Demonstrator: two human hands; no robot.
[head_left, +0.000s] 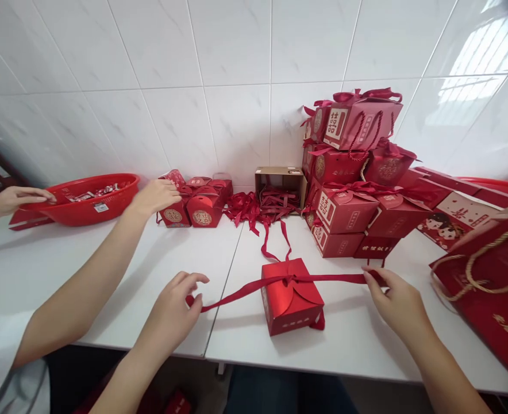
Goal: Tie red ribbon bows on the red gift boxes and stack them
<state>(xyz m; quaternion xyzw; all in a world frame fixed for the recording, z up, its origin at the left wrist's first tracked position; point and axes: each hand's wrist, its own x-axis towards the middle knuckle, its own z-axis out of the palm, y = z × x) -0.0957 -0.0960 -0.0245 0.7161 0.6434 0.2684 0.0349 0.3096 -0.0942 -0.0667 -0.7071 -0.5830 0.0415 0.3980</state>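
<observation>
Clerk: Largest item?

Inspector: A white table (237, 339). On its right side, toward the wall, stand stacked red boxes (344, 210), several topped with ribbon.

Clerk: Next in size?

Inspector: A red basket (77, 214) at far left, holding small wrapped pieces. Then a single red box (286, 302), set upright near the front edge, before the person, its curved top flaps folded in.

Clerk: Hands?

Inspector: Left hand (176, 305) and right hand (394, 296) are raised at either side of that box, both apart from it.

Clerk: Fingers?

Inspector: Both sets grasping a narrow red ribbon (245, 288), which is crossed over itself at the box's top.
</observation>
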